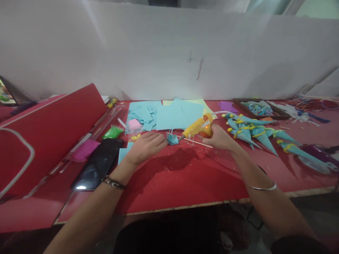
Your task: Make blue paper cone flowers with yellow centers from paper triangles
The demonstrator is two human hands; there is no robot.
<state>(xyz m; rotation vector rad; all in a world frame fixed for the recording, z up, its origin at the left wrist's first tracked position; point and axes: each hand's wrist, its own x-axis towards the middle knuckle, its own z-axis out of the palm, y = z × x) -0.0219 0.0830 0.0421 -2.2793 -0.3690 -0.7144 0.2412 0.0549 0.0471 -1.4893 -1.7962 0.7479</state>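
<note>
My right hand (218, 139) is wrapped round the handle of a yellow hot glue gun (197, 127), whose small light glows orange. The gun's nozzle points left and reaches a small curled piece of blue paper (172, 138). My left hand (148, 144) pinches that blue paper at its left side; its fingertips are partly hidden. A thin wooden stick (201, 143) lies on the red table (180, 176) behind and under the gun. Blue paper sheets (178, 114) and cut blue pieces (144, 114) lie just beyond my hands.
Several blue paper cones with yellow trim (243, 130) lie to the right, near a tray of scraps (261, 108). On the left are a black phone (99, 164), a green packet (113, 132), a pink packet (84, 150) and a red folded board (58, 141). A white wall (148, 53) stands behind.
</note>
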